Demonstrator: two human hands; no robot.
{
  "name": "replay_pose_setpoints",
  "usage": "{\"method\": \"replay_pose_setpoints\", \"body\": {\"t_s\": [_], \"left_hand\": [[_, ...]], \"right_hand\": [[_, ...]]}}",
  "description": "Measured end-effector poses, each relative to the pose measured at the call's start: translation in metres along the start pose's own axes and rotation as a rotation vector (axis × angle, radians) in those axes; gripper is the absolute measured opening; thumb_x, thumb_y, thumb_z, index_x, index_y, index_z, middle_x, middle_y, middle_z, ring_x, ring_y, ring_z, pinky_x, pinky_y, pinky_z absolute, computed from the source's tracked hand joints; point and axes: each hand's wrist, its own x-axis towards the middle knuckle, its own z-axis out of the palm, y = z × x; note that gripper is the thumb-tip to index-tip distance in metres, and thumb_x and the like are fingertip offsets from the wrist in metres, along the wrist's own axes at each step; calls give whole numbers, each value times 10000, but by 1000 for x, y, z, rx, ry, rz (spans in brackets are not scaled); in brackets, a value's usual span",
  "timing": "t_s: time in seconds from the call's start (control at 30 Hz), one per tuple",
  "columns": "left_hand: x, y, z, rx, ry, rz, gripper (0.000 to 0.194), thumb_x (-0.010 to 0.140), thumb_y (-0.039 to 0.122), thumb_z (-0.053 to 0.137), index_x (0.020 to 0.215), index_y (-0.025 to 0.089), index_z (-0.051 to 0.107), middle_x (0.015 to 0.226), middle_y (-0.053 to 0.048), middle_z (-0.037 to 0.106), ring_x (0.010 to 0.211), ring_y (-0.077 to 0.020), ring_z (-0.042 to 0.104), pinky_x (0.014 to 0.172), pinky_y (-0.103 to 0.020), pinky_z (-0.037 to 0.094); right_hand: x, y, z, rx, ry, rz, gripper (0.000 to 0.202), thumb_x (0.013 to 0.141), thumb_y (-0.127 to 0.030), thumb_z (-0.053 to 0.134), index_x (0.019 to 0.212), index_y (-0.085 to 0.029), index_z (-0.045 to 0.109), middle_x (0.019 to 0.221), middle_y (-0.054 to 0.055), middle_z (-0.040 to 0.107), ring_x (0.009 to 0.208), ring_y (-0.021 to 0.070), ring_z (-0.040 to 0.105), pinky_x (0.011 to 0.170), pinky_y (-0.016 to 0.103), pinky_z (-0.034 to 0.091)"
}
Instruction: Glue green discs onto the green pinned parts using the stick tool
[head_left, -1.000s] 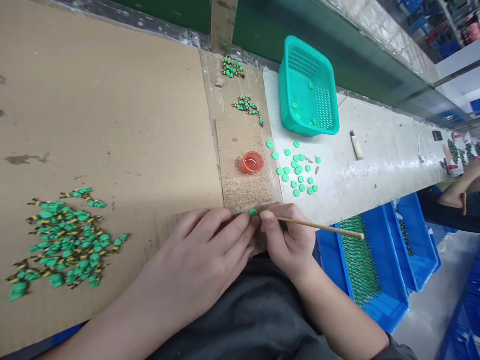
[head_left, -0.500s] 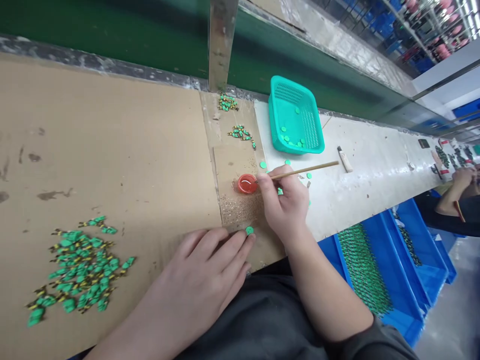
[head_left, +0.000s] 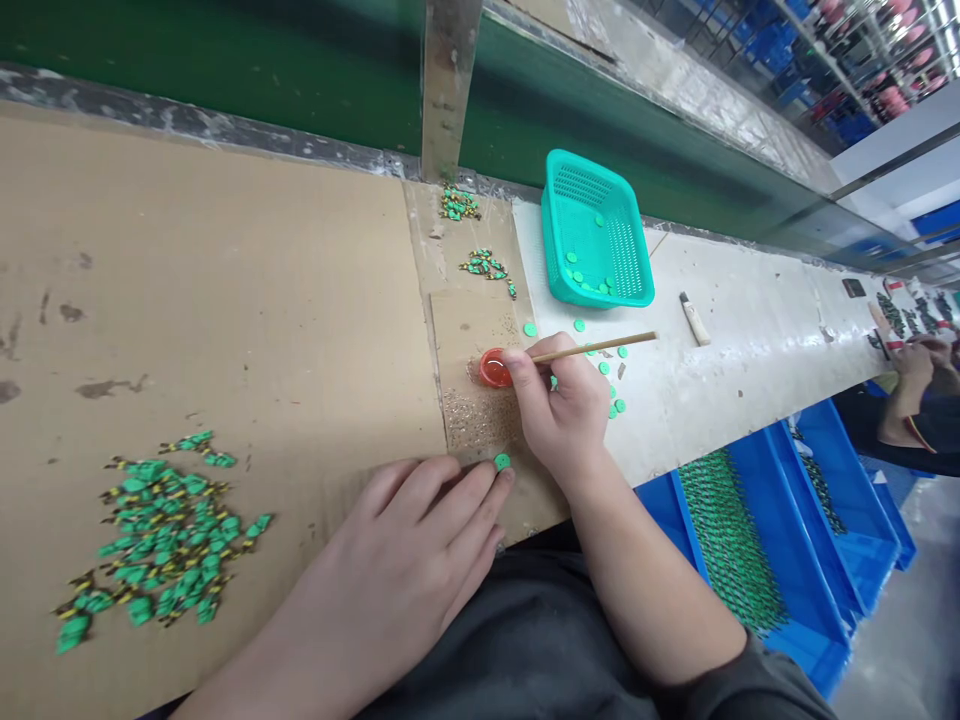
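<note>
My right hand point(head_left: 566, 405) pinches a thin wooden stick point(head_left: 600, 347), its lower end hidden behind the thumb at a small red cup point(head_left: 493, 366) of shiny liquid. The thumb overlaps the cup's right edge. My left hand point(head_left: 431, 535) rests on the cardboard, its fingertips closed on a small round green disc point(head_left: 502, 461) just below the cup. Speckled dried drops point(head_left: 480, 415) cover the board between the cup and the disc. More loose green discs point(head_left: 604, 369) lie around my right hand.
A turquoise basket point(head_left: 551, 235) holds several green discs. Small green, yellow and black pieces lie in a large pile point(head_left: 169, 540) at left and a small group point(head_left: 486, 265) beyond the cup. A tube point(head_left: 694, 320) lies at right. Blue bins point(head_left: 795, 540) stand below; a co-worker's hands point(head_left: 919, 360) are far right.
My right hand has shifted slightly left toward the red cup, and the stick's upper end has moved left and a little down. The left hand and its disc stay nearly still.
</note>
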Motion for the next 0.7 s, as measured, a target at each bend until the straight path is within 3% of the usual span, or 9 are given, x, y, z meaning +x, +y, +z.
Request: {"method": "replay_pose_setpoints", "body": {"t_s": [0.13,0.27,0.47,0.7], "left_hand": [[1,0,-2,8,-10,4,391,1216,283,457,1387,146,781,1295,-83,818,1131,-290,638,1000,-481,437],[0,1,-4,2,-12,-5,389,1213,294,475,1442,145,752,1309,-85,822,1138,-292,657,1009,-487,451],[-2,1,-4,-22,-71,-33,406,1221,282,443,1523,176,692,1400,-47,819,1201,-309,657,1038,-504,451],[-3,1,-4,-16,-87,-25,390,1219,324,469,1500,188,705,1363,-62,819,1211,-318,661,1036,-509,451]], "right_hand": [[-2,-5,-7,32,61,-40,297,1181,-286,656,891,-255,598,769,-44,636,662,125,589,641,292,471],[-27,-18,-26,162,77,49,200,1162,-242,680,968,-263,634,793,-43,621,684,131,599,660,297,501],[-73,-37,-41,348,-38,163,173,1128,-130,665,1014,-257,639,800,-45,644,703,131,650,683,276,565],[-79,-36,-38,315,-105,194,190,1132,-168,681,972,-256,630,794,-48,653,690,131,653,693,276,578]]}}
